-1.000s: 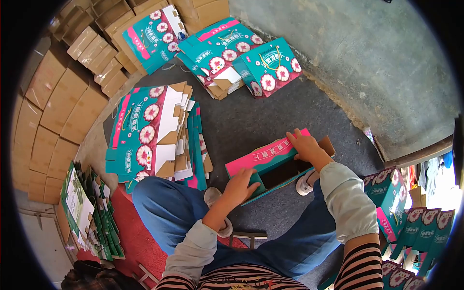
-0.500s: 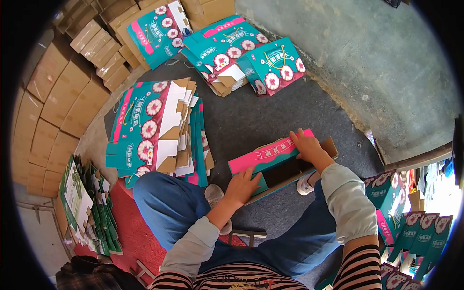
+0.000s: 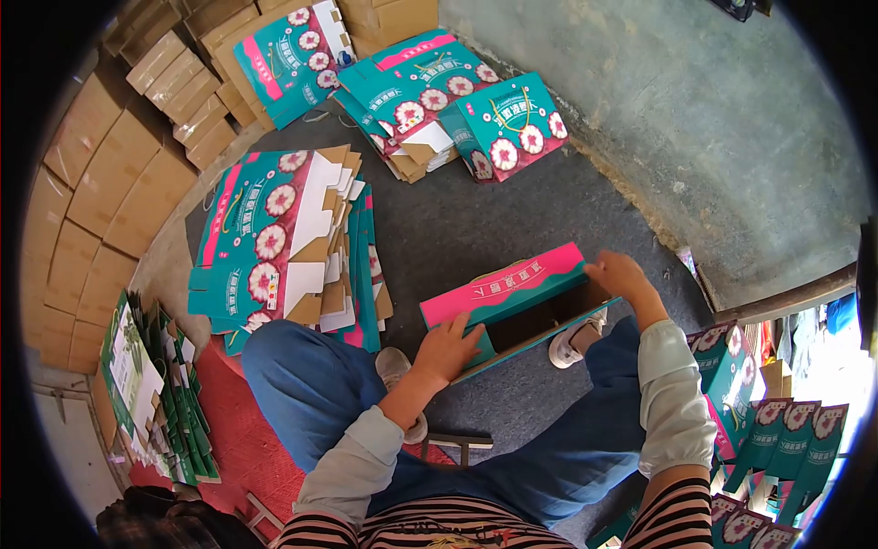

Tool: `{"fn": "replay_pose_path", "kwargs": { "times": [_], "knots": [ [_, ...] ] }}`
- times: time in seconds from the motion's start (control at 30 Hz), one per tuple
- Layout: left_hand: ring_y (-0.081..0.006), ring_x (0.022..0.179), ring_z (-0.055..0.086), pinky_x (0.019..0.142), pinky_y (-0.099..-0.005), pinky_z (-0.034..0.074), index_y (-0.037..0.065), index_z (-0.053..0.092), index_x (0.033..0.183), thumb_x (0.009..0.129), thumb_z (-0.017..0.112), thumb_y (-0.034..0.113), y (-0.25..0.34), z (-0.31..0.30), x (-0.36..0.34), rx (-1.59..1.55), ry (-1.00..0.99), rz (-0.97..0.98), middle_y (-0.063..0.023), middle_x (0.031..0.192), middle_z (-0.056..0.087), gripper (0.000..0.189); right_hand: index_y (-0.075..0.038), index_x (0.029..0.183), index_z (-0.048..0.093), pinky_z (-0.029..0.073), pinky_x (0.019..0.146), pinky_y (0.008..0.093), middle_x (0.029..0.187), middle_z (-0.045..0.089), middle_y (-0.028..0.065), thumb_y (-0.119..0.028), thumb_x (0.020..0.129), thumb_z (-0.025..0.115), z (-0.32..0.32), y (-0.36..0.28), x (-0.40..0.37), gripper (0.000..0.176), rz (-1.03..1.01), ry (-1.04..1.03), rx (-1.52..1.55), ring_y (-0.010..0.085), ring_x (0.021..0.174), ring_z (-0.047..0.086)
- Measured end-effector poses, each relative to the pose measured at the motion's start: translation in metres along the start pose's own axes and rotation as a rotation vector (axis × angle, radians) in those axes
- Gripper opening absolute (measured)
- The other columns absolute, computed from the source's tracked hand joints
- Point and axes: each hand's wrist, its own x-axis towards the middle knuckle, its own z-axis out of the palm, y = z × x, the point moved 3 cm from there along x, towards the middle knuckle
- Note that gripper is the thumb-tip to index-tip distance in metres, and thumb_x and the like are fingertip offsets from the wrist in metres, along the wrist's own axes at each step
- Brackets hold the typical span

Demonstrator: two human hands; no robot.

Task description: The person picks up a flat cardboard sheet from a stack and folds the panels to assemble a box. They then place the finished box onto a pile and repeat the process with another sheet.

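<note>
A teal and pink cardboard gift box (image 3: pixel 498 291) stands between my feet, its top side partly open and its dark inside showing. My left hand (image 3: pixel 446 351) grips its near left end, fingers over the teal flap (image 3: pixel 479 341) and the corner. At the opposite end, my right hand (image 3: pixel 620 277) is closed on the right edge, with fingertips by the pink panel's corner. The thumb side of that hand and the end flap under it are partly hidden.
A stack of flat teal cartons (image 3: pixel 265 238) lies to the left. More flat cartons (image 3: pixel 402 91) and a made-up box (image 3: pixel 508 128) stand along the wall. Green cartons (image 3: pixel 151 384), brown boxes (image 3: pixel 110 174) and teal boxes (image 3: pixel 732 366) flank me; a small stool (image 3: pixel 457 442) is below.
My right hand has moved outward from the pink panel to the box's right end, where the brown flap stuck out before. My left hand stays on the left end.
</note>
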Motion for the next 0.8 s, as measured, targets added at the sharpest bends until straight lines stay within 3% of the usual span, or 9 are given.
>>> {"fn": "replay_pose_path", "kwargs": {
  "times": [0.17, 0.27, 0.37, 0.47, 0.57, 0.67, 0.8],
  "knots": [
    [-0.0302, 0.100, 0.059, 0.079, -0.0403, 0.051, 0.012, 0.059, 0.120, 0.077, 0.070, 0.029, 0.000, 0.001, -0.001, -0.021, -0.006, -0.011, -0.0158, 0.123, 0.049, 0.047, -0.003, 0.110, 0.058, 0.048, 0.086, 0.0461, 0.101, 0.064, 0.0207, -0.053, 0.078, 0.065, 0.012, -0.028, -0.008, 0.059, -0.094, -0.142, 0.014, 0.0372, 0.100, 0.061],
    [-0.0305, 0.101, 0.058, 0.081, -0.0404, 0.050, 0.012, 0.059, 0.119, 0.078, 0.070, 0.028, -0.002, 0.000, 0.000, -0.049, 0.004, -0.021, -0.0152, 0.124, 0.050, 0.046, -0.003, 0.114, 0.057, 0.048, 0.088, 0.0459, 0.116, 0.059, 0.0211, -0.058, 0.073, 0.067, 0.019, -0.038, -0.007, 0.069, -0.111, -0.179, -0.104, 0.0382, 0.105, 0.059],
    [-0.0304, 0.102, 0.057, 0.083, -0.0405, 0.049, 0.011, 0.059, 0.118, 0.078, 0.069, 0.024, -0.003, -0.008, -0.004, -0.127, 0.024, -0.037, -0.0141, 0.124, 0.051, 0.043, 0.000, 0.125, 0.052, 0.044, 0.094, 0.0475, 0.127, 0.052, 0.0214, -0.064, 0.074, 0.063, 0.020, -0.038, -0.007, 0.082, -0.148, -0.350, -0.103, 0.0389, 0.113, 0.054],
    [-0.0296, 0.104, 0.055, 0.085, -0.0403, 0.048, 0.011, 0.060, 0.116, 0.077, 0.068, 0.016, -0.004, -0.019, -0.012, -0.179, 0.043, -0.062, -0.0114, 0.125, 0.052, 0.040, 0.000, 0.136, 0.044, 0.036, 0.103, 0.0477, 0.135, 0.046, 0.0229, -0.073, 0.072, 0.058, 0.003, -0.032, -0.012, 0.099, -0.082, -0.551, 0.039, 0.0385, 0.126, 0.045],
    [-0.0293, 0.104, 0.054, 0.086, -0.0400, 0.047, 0.009, 0.060, 0.115, 0.077, 0.066, 0.009, -0.003, -0.026, -0.024, -0.170, 0.023, -0.096, -0.0107, 0.125, 0.053, 0.039, -0.001, 0.141, 0.037, 0.027, 0.110, 0.0466, 0.141, 0.041, 0.0227, -0.080, 0.068, 0.056, 0.014, -0.005, -0.012, 0.109, -0.195, -0.714, 0.251, 0.0378, 0.134, 0.035],
    [-0.0300, 0.101, 0.054, 0.084, -0.0399, 0.046, 0.007, 0.059, 0.116, 0.077, 0.063, 0.004, -0.003, -0.029, -0.030, -0.141, 0.027, -0.090, -0.0112, 0.124, 0.055, 0.039, -0.001, 0.141, 0.037, 0.022, 0.113, 0.0443, 0.145, 0.036, 0.0221, -0.081, 0.066, 0.055, 0.016, 0.008, -0.024, 0.112, -0.281, -0.727, 0.193, 0.0367, 0.137, 0.030],
    [-0.0309, 0.099, 0.054, 0.084, -0.0399, 0.046, 0.004, 0.059, 0.116, 0.083, 0.056, 0.003, -0.004, -0.032, -0.036, -0.280, 0.129, -0.162, -0.0128, 0.123, 0.054, 0.033, -0.003, 0.138, 0.043, 0.037, 0.104, 0.0453, 0.141, 0.041, 0.0207, -0.074, 0.068, 0.063, -0.003, -0.013, -0.014, 0.102, -0.244, -0.674, 0.248, 0.0365, 0.130, 0.041]
  ]
}}
